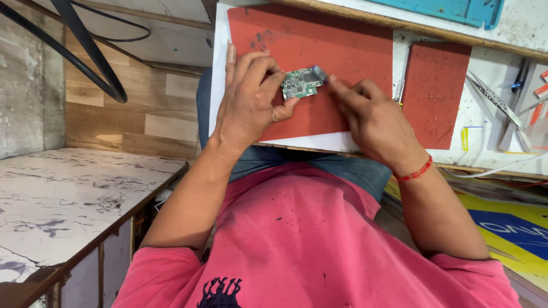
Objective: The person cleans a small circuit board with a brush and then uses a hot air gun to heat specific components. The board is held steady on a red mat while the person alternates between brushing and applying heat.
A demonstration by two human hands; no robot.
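Note:
A small green circuit board [299, 84] is pinched between the thumb and fingers of my left hand [249, 94], just above a red work mat [319, 43]. My right hand [374, 117] comes in from the right with its fingers closed on a small dark, blurred tool [317, 73], whose tip rests on the board's upper right corner. Both forearms reach forward over my lap and pink shirt.
A second, smaller red mat [435, 91] lies to the right. Tweezers [492, 98] and other small tools lie at the far right of the white bench. A marble-patterned counter [63, 199] sits at left, with black cables [85, 51] hanging above. A blue tray [456, 10] sits at the top.

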